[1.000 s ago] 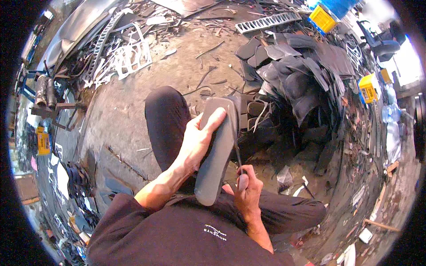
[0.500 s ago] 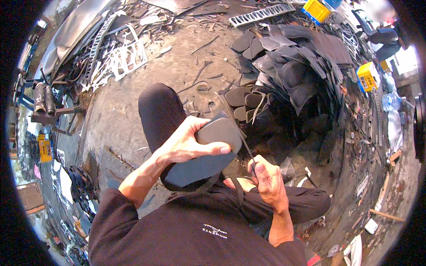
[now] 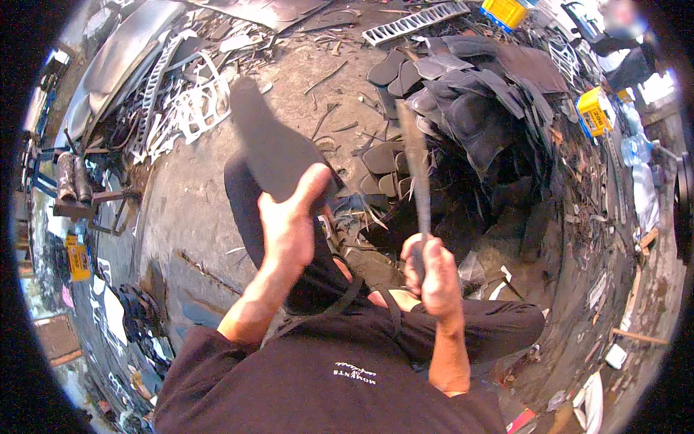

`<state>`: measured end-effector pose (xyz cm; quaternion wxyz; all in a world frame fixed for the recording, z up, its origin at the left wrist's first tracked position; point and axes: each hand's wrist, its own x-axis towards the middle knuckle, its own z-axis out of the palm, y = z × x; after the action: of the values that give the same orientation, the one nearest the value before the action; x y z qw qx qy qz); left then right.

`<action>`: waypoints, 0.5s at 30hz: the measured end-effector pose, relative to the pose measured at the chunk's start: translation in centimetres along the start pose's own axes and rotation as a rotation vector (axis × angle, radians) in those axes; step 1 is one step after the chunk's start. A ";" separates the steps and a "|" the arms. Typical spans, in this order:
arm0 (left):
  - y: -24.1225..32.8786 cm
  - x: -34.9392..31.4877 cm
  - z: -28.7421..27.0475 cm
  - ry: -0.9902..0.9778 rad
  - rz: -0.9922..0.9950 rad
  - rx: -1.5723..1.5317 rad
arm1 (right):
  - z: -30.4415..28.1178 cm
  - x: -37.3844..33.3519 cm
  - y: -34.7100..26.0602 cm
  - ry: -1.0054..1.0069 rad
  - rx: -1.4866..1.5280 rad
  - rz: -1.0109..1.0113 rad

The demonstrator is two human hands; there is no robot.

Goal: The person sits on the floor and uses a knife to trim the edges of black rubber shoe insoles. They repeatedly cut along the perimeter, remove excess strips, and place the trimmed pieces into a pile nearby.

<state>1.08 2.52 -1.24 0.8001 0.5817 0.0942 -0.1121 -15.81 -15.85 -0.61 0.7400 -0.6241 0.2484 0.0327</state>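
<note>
In front of my raised knee, my left hand (image 3: 290,226) is closed on the near end of a dark grey shoe sole (image 3: 273,141). The sole points up and away to the left, blurred by motion. My right hand (image 3: 435,278) grips the handle of a long knife (image 3: 417,163), its narrow blade upright and apart from the sole. Just beyond the blade lies a heap of dark soles (image 3: 473,119), with several smaller pieces (image 3: 383,159) at its near left edge.
White lattice-like offcuts (image 3: 195,108) and dark sheets lie at the far left. Thin scrap strips litter the ground. Yellow boxes (image 3: 594,112) stand to the right, and a metal stand with rollers (image 3: 72,177) is on the left. Another person sits at the far right.
My left hand has turned the sole, swinging its far end up and left, away from the knife. The blade now stands more upright, clear of the sole.
</note>
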 end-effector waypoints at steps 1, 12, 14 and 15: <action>0.1 -1.5 1.0 0.014 -0.138 0.015 | 1.1 0.4 0.5 0.048 -0.185 -0.129; -1.5 -3.7 3.1 0.261 -0.270 -0.261 | 4.8 -2.9 6.9 0.170 -0.515 -0.202; -1.4 -4.2 2.6 0.243 -0.277 -0.223 | 5.0 -1.9 5.5 0.116 -0.514 -0.179; -1.4 -4.3 2.2 0.226 -0.302 -0.226 | 5.1 -0.9 4.3 0.091 -0.515 -0.170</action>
<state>-3.38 0.34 -0.61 0.8188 0.4764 0.2811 -0.1536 -16.53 -9.87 -3.67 0.5453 -0.8111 0.2116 0.0044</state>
